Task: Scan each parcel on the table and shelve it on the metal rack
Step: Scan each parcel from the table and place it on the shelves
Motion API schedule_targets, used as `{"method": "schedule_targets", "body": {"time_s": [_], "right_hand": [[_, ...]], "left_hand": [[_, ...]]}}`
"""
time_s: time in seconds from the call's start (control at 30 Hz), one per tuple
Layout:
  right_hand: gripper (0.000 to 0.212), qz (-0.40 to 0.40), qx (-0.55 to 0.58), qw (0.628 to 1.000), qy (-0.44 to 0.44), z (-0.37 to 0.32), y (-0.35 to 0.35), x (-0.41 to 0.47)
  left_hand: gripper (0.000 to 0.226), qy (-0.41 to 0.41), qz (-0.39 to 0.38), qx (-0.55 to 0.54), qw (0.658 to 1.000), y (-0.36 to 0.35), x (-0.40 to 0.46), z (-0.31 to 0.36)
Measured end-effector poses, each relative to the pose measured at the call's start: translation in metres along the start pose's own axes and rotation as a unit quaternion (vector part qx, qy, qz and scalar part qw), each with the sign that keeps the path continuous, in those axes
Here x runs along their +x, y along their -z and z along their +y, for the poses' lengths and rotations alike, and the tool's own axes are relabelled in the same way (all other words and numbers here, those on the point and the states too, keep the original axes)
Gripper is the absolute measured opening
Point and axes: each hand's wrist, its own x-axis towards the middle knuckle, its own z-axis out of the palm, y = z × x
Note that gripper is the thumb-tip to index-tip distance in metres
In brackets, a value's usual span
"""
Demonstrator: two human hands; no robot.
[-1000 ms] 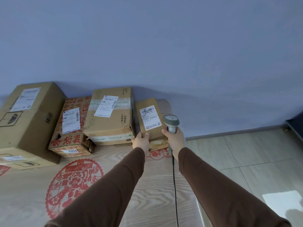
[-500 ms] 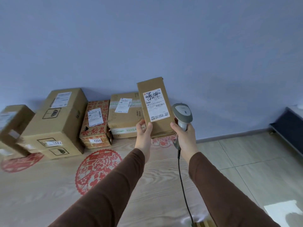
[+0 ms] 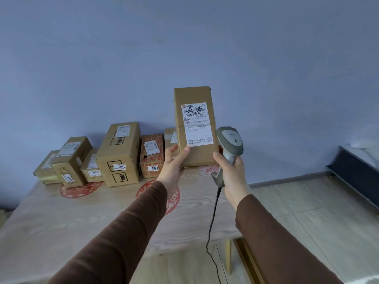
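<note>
While the left hand (image 3: 171, 160) pinches the parcel (image 3: 194, 128) upright above the worktop (image 3: 61, 218), the right hand (image 3: 232, 171) is closed around the scanner (image 3: 229, 144); handwriting across the label's barcode could spoil the read, and the low, one-sided grip could let it tip.

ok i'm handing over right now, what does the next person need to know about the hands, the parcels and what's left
Left hand: gripping the lower left edge of the held parcel, upright above the table, label facing the camera.
Right hand: holding the corded scanner and steadying the parcel's right edge; the scanner head sits beside the label, not aimed at it.
On the table by the wall: a row of about six more boxes, including the tall box marked 1042 and the red-printed box marked 4068.
Done: parcel lifted; scan not confirmed.
Left: scan it, shelve it, then the rest. The rack is out of view.
</note>
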Motion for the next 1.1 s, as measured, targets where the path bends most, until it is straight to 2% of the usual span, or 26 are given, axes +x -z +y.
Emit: {"method": "schedule_targets", "body": {"time_s": [0.17,0.3,0.47,0.63,0.83,1.1], "right_hand": [[0.036,-0.024,-0.022,0.999,0.012,-0.006,-0.006,-0.015],[0.034,-0.038,-0.026,0.999,0.008,-0.007,-0.011,-0.020],[0.032,-0.065,-0.035,0.997,0.016,-0.027,-0.017,-0.010],[0.012,-0.077,-0.072,0.993,0.051,-0.053,-0.018,-0.011],[0.021,-0.175,-0.120,0.975,0.065,-0.076,-0.032,-0.027],[0.019,-0.183,-0.166,0.966,0.072,-0.089,-0.065,-0.031]], "left_hand": [[0.099,0.022,-0.043,0.007,0.999,0.016,-0.016,0.011],[0.101,0.028,-0.051,0.002,0.998,0.023,-0.022,0.017],[0.103,-0.008,-0.025,0.022,0.999,0.017,-0.015,0.025],[0.104,-0.059,0.021,0.040,0.997,0.019,-0.010,0.025],[0.108,-0.054,0.058,0.057,0.995,0.031,-0.007,0.019],[0.102,-0.055,0.077,0.067,0.993,0.036,0.000,0.022]]}}
